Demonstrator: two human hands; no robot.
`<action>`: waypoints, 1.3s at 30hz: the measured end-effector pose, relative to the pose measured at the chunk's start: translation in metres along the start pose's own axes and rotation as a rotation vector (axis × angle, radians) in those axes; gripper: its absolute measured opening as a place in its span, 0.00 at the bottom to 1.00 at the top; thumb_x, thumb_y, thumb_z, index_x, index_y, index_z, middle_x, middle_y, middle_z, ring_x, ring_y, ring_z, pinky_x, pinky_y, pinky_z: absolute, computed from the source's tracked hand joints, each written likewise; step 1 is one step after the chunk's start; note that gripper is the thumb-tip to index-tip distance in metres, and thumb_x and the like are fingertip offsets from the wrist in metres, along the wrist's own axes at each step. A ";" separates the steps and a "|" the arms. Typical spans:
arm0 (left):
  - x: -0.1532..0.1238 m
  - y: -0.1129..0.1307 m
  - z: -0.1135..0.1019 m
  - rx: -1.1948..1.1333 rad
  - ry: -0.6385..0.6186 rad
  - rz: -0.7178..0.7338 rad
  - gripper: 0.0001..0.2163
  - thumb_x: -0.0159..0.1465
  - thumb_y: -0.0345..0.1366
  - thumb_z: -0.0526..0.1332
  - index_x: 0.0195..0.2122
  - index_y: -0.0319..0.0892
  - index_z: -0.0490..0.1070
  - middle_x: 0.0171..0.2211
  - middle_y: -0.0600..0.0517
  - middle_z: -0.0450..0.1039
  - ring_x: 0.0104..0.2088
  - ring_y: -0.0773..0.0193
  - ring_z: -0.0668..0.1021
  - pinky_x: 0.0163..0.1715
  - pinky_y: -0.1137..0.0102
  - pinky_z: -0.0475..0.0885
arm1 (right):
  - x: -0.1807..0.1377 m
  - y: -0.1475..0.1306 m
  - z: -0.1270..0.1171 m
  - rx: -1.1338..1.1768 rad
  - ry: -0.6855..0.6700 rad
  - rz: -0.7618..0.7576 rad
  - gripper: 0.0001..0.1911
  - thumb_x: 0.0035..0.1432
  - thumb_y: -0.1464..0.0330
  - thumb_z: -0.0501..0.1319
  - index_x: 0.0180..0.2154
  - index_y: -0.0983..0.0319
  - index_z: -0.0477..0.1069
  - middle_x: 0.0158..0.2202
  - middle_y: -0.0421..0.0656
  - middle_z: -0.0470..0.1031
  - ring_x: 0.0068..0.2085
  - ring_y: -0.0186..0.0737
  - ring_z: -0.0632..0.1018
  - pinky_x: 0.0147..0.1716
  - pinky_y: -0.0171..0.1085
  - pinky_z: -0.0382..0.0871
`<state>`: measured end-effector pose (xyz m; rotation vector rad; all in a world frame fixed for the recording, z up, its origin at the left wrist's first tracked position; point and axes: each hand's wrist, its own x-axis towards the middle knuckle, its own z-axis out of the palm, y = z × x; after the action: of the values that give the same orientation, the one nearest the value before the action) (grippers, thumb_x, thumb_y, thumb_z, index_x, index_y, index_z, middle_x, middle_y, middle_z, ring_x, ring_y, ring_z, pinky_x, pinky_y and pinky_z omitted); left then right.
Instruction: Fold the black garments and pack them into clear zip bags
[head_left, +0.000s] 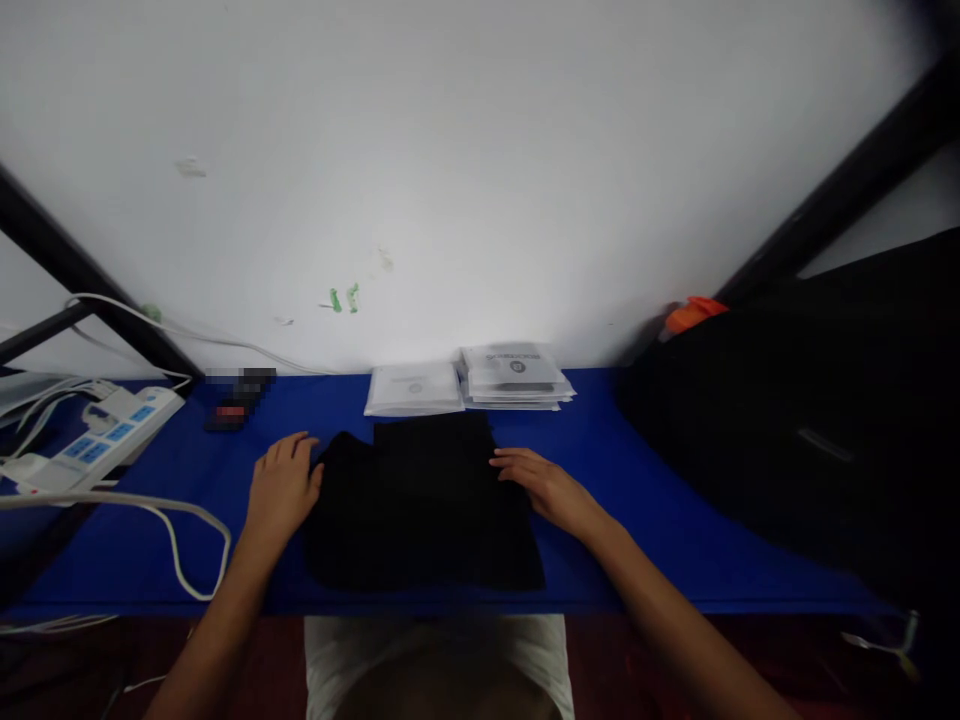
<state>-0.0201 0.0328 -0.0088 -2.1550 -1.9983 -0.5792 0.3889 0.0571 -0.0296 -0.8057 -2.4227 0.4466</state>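
A black piece of cloth (424,510), perhaps a folded garment, lies flat on the blue tabletop (585,450) in front of me. At its left edge rests my left hand (283,482), fingers extended and the thumb against the fabric. My right hand (547,488) lies on the upper right edge of the cloth with its fingers stretched out. Neither hand grips anything. Just beyond the cloth are a flat white packet (415,388) and a stack of similar packets (516,372) with dark printing.
A white power strip (105,440) with plugs and looping white cables (176,515) lies at the left. Near the wall is a dark device (240,400), partly blurred. A large black fabric heap (795,430) covers the right side, with an orange item (694,314) behind it.
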 end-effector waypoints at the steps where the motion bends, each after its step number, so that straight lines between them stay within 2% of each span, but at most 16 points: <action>1: 0.001 0.005 -0.002 0.015 0.055 0.004 0.12 0.65 0.35 0.54 0.48 0.40 0.69 0.52 0.37 0.70 0.52 0.41 0.72 0.47 0.46 0.70 | 0.000 -0.001 -0.001 0.007 -0.013 0.006 0.20 0.58 0.83 0.48 0.44 0.61 0.71 0.51 0.50 0.75 0.59 0.45 0.70 0.54 0.50 0.70; 3: 0.001 0.020 -0.004 -0.061 0.100 0.098 0.12 0.66 0.37 0.55 0.49 0.41 0.70 0.52 0.39 0.70 0.53 0.44 0.72 0.51 0.49 0.69 | 0.001 -0.005 -0.003 0.002 -0.027 0.037 0.17 0.61 0.79 0.51 0.46 0.61 0.71 0.51 0.50 0.75 0.59 0.46 0.71 0.55 0.51 0.70; 4: 0.000 0.029 -0.004 -0.129 0.078 0.177 0.12 0.66 0.38 0.56 0.49 0.43 0.70 0.52 0.41 0.71 0.54 0.47 0.72 0.53 0.51 0.68 | 0.002 -0.008 -0.004 -0.007 -0.041 0.056 0.15 0.62 0.76 0.53 0.49 0.61 0.71 0.53 0.51 0.75 0.59 0.47 0.71 0.56 0.52 0.69; 7: -0.001 0.048 0.003 -0.294 -0.135 0.409 0.14 0.65 0.40 0.60 0.51 0.45 0.70 0.54 0.45 0.71 0.56 0.53 0.72 0.57 0.56 0.67 | 0.004 -0.016 -0.007 -0.043 -0.118 0.110 0.20 0.61 0.67 0.61 0.54 0.62 0.67 0.57 0.53 0.71 0.61 0.51 0.68 0.59 0.54 0.65; 10: 0.000 0.052 0.012 -0.352 -0.313 0.469 0.15 0.63 0.40 0.63 0.50 0.46 0.71 0.55 0.46 0.70 0.56 0.53 0.72 0.56 0.55 0.67 | 0.004 -0.020 -0.007 -0.054 -0.159 0.157 0.19 0.58 0.68 0.63 0.52 0.63 0.68 0.58 0.54 0.70 0.62 0.51 0.67 0.59 0.54 0.65; 12: 0.004 0.051 0.016 -0.387 -0.327 0.455 0.10 0.64 0.38 0.62 0.45 0.46 0.73 0.53 0.46 0.72 0.54 0.54 0.73 0.55 0.56 0.69 | 0.006 -0.020 -0.006 -0.040 -0.144 0.184 0.15 0.58 0.72 0.61 0.48 0.62 0.70 0.56 0.52 0.71 0.61 0.50 0.69 0.58 0.53 0.66; 15: 0.013 0.049 0.017 -0.440 -0.281 0.414 0.05 0.66 0.36 0.59 0.38 0.45 0.74 0.48 0.48 0.75 0.49 0.57 0.76 0.51 0.59 0.72 | 0.015 -0.017 -0.007 0.013 -0.131 0.200 0.08 0.58 0.74 0.60 0.40 0.61 0.73 0.51 0.49 0.76 0.56 0.47 0.73 0.55 0.50 0.68; 18: 0.028 0.053 0.018 -0.405 -0.200 0.281 0.08 0.67 0.37 0.55 0.40 0.45 0.73 0.43 0.49 0.77 0.44 0.58 0.78 0.45 0.63 0.73 | 0.035 -0.008 -0.011 0.063 -0.100 0.235 0.04 0.60 0.71 0.60 0.35 0.60 0.74 0.46 0.46 0.79 0.48 0.45 0.78 0.48 0.45 0.72; 21: 0.044 0.062 0.017 -0.252 -0.020 0.167 0.09 0.68 0.38 0.53 0.42 0.43 0.71 0.41 0.47 0.76 0.43 0.55 0.78 0.46 0.60 0.72 | 0.061 0.002 -0.015 -0.018 0.077 0.329 0.05 0.61 0.70 0.59 0.36 0.60 0.74 0.42 0.44 0.80 0.43 0.44 0.80 0.45 0.44 0.74; 24: 0.049 0.069 0.015 -0.181 0.216 0.152 0.10 0.69 0.39 0.54 0.46 0.41 0.70 0.46 0.43 0.74 0.49 0.50 0.75 0.51 0.56 0.67 | 0.078 0.005 -0.013 -0.152 0.270 0.416 0.11 0.65 0.68 0.54 0.45 0.62 0.72 0.48 0.51 0.76 0.51 0.52 0.75 0.52 0.54 0.69; 26: 0.042 0.068 0.014 -0.211 0.224 0.223 0.11 0.69 0.40 0.54 0.47 0.41 0.69 0.47 0.43 0.74 0.50 0.51 0.75 0.50 0.58 0.67 | 0.079 0.000 -0.007 -0.218 0.310 0.401 0.14 0.65 0.68 0.53 0.50 0.63 0.70 0.53 0.55 0.72 0.56 0.55 0.70 0.55 0.56 0.65; 29: 0.026 0.058 0.020 -0.251 0.006 0.354 0.11 0.68 0.41 0.56 0.46 0.43 0.70 0.45 0.45 0.74 0.47 0.53 0.76 0.47 0.59 0.70 | 0.066 -0.011 0.008 -0.261 0.154 0.276 0.14 0.66 0.67 0.54 0.50 0.62 0.70 0.50 0.53 0.74 0.52 0.50 0.73 0.52 0.50 0.70; 31: 0.019 0.050 0.027 -0.270 -0.121 0.368 0.10 0.66 0.42 0.58 0.45 0.43 0.71 0.46 0.45 0.73 0.46 0.53 0.76 0.46 0.58 0.71 | 0.056 -0.016 0.020 -0.265 0.010 0.214 0.13 0.65 0.66 0.57 0.49 0.62 0.70 0.47 0.51 0.75 0.49 0.49 0.75 0.49 0.48 0.71; 34: 0.018 0.043 0.029 -0.329 -0.170 0.355 0.06 0.65 0.39 0.58 0.37 0.43 0.70 0.45 0.45 0.74 0.47 0.52 0.76 0.47 0.56 0.71 | 0.047 -0.022 0.026 -0.294 -0.082 0.195 0.10 0.63 0.67 0.60 0.46 0.63 0.71 0.50 0.53 0.74 0.51 0.50 0.74 0.50 0.49 0.70; 37: 0.016 0.044 0.011 -0.384 -0.147 0.372 0.05 0.65 0.37 0.57 0.34 0.44 0.69 0.44 0.45 0.75 0.48 0.52 0.76 0.49 0.55 0.70 | 0.043 -0.034 0.012 -0.278 -0.134 0.204 0.05 0.64 0.70 0.59 0.41 0.64 0.71 0.46 0.51 0.75 0.48 0.48 0.75 0.49 0.47 0.70; 39: 0.007 0.046 -0.011 -0.405 -0.221 0.390 0.05 0.65 0.38 0.58 0.34 0.45 0.69 0.42 0.47 0.76 0.46 0.54 0.76 0.48 0.57 0.70 | 0.035 -0.049 -0.006 -0.213 -0.200 0.224 0.04 0.64 0.68 0.59 0.38 0.62 0.71 0.40 0.47 0.76 0.43 0.45 0.76 0.43 0.42 0.70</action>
<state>0.0234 0.0312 0.0106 -2.8674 -1.5780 -0.7588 0.3471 0.0423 0.0113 -1.1831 -2.6071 0.3712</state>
